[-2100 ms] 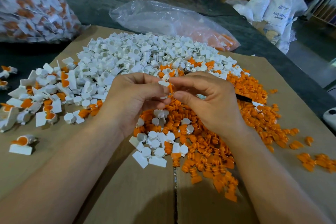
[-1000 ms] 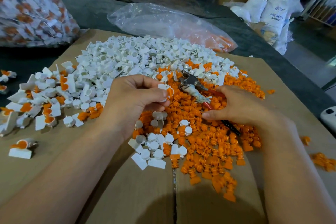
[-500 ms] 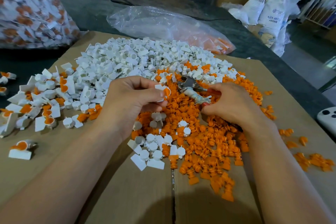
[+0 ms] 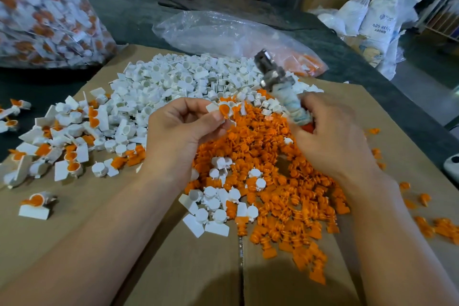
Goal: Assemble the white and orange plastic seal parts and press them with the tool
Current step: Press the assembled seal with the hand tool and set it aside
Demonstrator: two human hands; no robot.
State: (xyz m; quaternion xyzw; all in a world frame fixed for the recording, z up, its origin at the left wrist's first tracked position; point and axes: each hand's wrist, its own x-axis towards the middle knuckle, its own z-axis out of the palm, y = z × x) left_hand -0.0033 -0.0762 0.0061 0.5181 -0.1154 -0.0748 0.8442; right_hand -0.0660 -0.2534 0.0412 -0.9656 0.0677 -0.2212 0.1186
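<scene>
Your left hand [image 4: 178,129] pinches the seal [image 4: 223,110] between thumb and fingertips, orange insert facing up. It is held clear above the orange pile [image 4: 273,181], which I judge leaves the joint open to the tool [image 4: 275,77]. Your right hand [image 4: 332,136] has its fingers curled round the tool's handle, with the metal head tilted up over the white pile [image 4: 188,82], near the seal but apart from it, so the pressing is not yet done. Loose parts lie close under both hands on the cardboard [image 4: 173,268], likely so the next pair is a short reach.
</scene>
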